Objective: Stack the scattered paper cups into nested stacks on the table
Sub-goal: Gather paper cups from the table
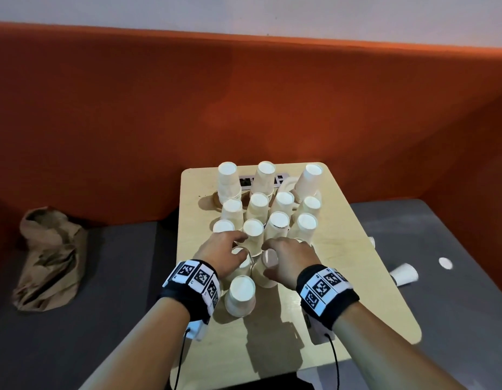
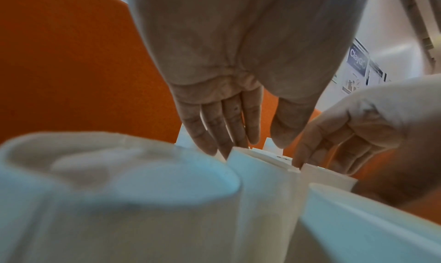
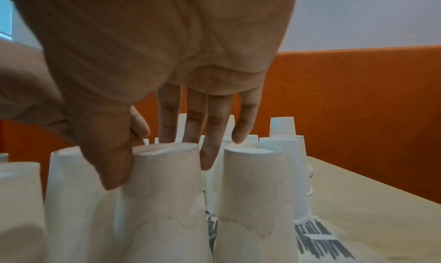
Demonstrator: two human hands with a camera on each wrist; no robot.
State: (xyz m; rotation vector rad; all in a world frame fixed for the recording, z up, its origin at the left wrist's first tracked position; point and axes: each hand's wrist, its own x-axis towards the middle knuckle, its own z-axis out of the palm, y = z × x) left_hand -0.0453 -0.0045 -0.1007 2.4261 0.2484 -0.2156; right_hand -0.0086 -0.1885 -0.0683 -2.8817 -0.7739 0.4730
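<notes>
Many white paper cups stand upside down on the pale wooden table [image 1: 342, 277]. My left hand [image 1: 238, 249] [image 2: 255, 144] reaches down over one cup [image 1: 242, 267] [image 2: 262, 182], fingers behind its top and thumb in front. Beside it, my right hand [image 1: 268, 260] [image 3: 162, 161] grips the neighbouring cup [image 1: 261, 274] [image 3: 164, 182]: the thumb presses its left side and the fingers lie behind it. A single cup [image 1: 241, 295] stands nearest me. Three taller nested stacks [image 1: 228, 178] [image 1: 264, 178] [image 1: 307, 181] stand at the table's far edge.
Several more single cups [image 1: 278, 223] crowd the table's middle, close to my fingers. One cup [image 1: 404, 273] lies on the grey bench to the right. A crumpled brown paper bag [image 1: 50, 257] sits on the bench at left. An orange backrest [image 1: 244, 108] rises behind.
</notes>
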